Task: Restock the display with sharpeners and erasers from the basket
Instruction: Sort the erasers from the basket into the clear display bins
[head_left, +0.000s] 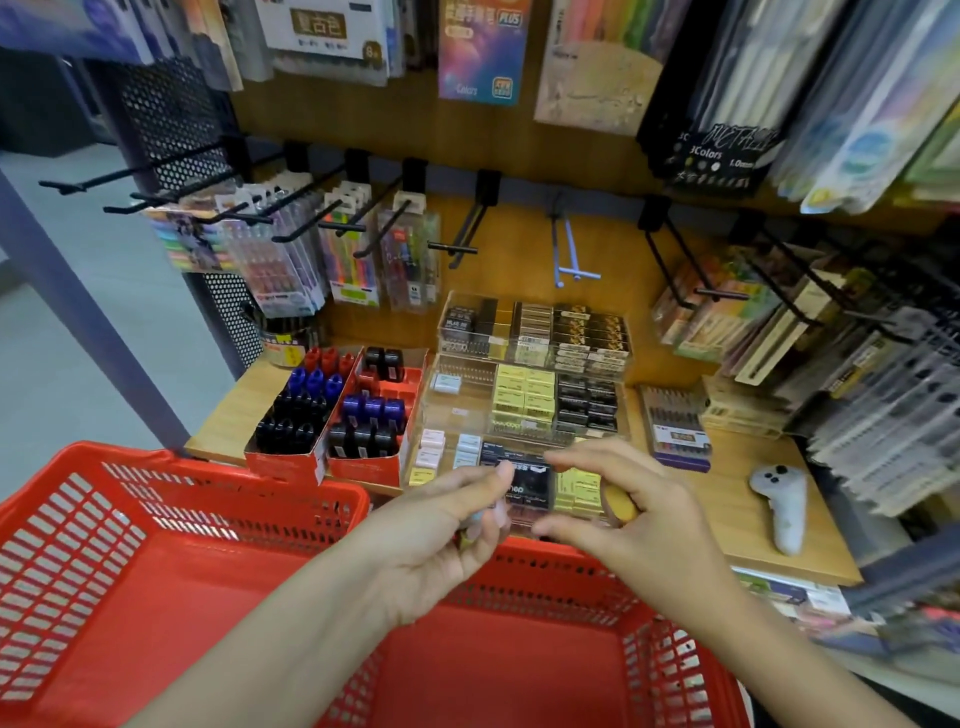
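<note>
My left hand (447, 525) is above the far rim of the red basket (156, 525), its fingers curled round a small pale item (483, 519) that is mostly hidden. My right hand (628, 519) grips a yellow item (621, 503) in its curled fingers, with thumb and forefinger reaching left. Between the two hands lies a black eraser pack (527, 486) in the front tier of the clear tiered eraser display (457, 410). Whether either hand touches it I cannot tell. Two red boxes of sharpeners (374, 415) stand left of the display.
A white controller (782, 499) and a box of pens (675, 423) lie on the wooden shelf (737, 467) to the right. Black hooks (457, 248) with pen packs stick out above. The basket's inside shows only its red bottom.
</note>
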